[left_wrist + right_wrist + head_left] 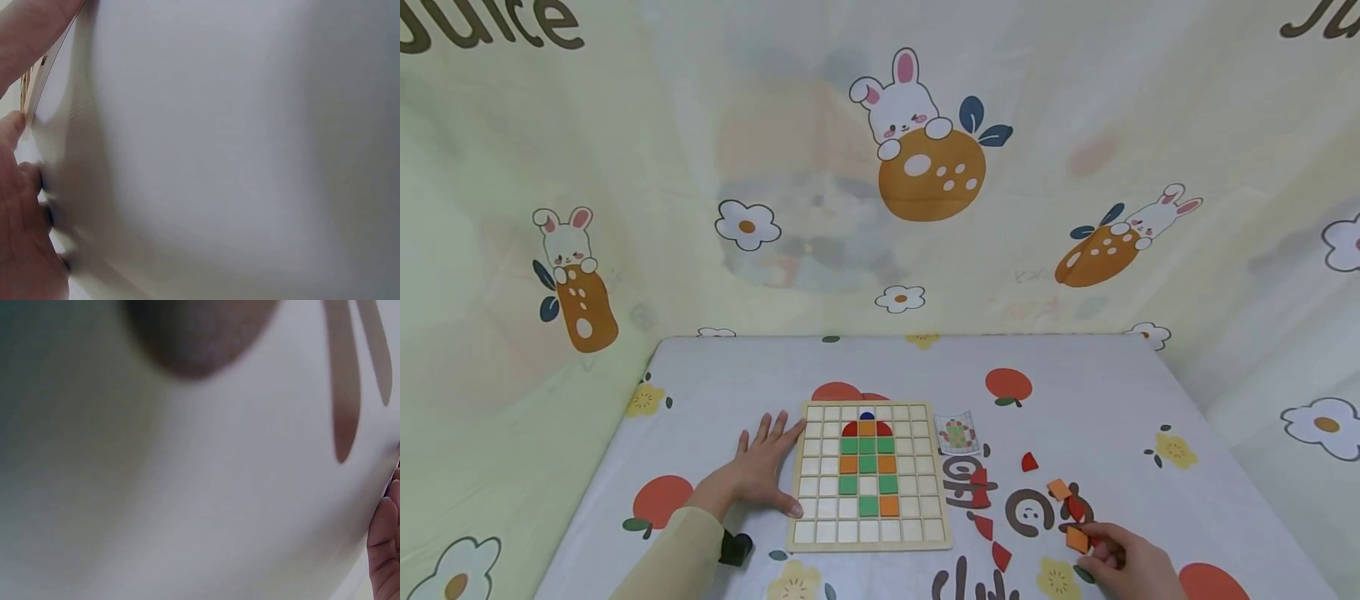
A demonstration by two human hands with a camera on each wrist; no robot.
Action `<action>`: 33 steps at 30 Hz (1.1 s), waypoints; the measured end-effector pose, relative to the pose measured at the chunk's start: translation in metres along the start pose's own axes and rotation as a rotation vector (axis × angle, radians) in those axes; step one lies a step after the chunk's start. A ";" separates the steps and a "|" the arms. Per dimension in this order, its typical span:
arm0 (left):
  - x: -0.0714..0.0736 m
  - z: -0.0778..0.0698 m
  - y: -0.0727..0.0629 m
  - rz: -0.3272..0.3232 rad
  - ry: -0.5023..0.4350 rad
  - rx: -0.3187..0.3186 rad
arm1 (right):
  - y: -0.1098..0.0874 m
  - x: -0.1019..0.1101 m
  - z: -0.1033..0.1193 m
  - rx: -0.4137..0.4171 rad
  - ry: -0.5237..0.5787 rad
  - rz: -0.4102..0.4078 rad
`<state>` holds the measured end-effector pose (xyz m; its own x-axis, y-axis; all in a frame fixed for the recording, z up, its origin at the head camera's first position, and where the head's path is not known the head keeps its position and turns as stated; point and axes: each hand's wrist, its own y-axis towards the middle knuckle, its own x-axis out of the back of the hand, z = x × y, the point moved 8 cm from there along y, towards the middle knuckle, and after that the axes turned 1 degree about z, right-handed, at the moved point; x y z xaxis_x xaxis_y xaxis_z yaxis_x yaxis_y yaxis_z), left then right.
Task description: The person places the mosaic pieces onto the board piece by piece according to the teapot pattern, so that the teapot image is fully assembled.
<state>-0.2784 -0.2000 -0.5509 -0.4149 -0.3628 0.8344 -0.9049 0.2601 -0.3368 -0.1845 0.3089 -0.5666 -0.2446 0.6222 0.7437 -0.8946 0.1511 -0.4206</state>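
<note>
My left hand (763, 473) lies with fingers spread at the left edge of a wooden grid board (910, 546); thumb and index finger touch its frame. In the left wrist view, fingers (12, 128) reach the board's edge. Green, orange, red and blue tiles sit in the board's middle columns, including a green tile (868, 506) beside an orange one (889, 505) in the lowest filled row. To the right of the board, my right hand (1131, 562) pinches an orange square tile (1077, 540) at the tabletop. In the right wrist view only curled fingers (384, 544) show.
Loose red pieces, one a wedge (1028, 462), lie right of the board, with another orange tile (1058, 489) among them. A small pattern card (957, 433) lies by the board's upper right corner. The printed tablecloth (917, 367) runs back to a printed curtain (805, 317).
</note>
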 end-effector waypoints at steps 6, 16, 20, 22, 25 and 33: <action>0.000 0.001 0.000 0.002 -0.001 0.000 | 0.003 0.001 0.000 -0.003 0.000 0.010; 0.002 0.000 -0.001 -0.002 -0.016 -0.010 | 0.003 -0.001 0.003 -0.032 0.005 0.040; 0.001 0.001 -0.001 -0.004 -0.014 -0.007 | 0.000 -0.001 0.020 0.001 0.014 0.036; 0.001 0.001 -0.001 -0.004 -0.012 -0.004 | -0.002 -0.003 0.033 0.030 0.017 0.035; 0.002 0.001 -0.002 -0.005 -0.013 -0.003 | -0.002 -0.006 0.053 0.079 0.012 0.025; 0.003 0.000 -0.002 -0.001 -0.018 -0.001 | -0.001 -0.025 0.110 0.206 -0.024 -0.024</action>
<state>-0.2782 -0.2016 -0.5482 -0.4156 -0.3791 0.8268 -0.9052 0.2605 -0.3356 -0.2183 0.2090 -0.5274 -0.2293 0.6014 0.7653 -0.9572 0.0034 -0.2894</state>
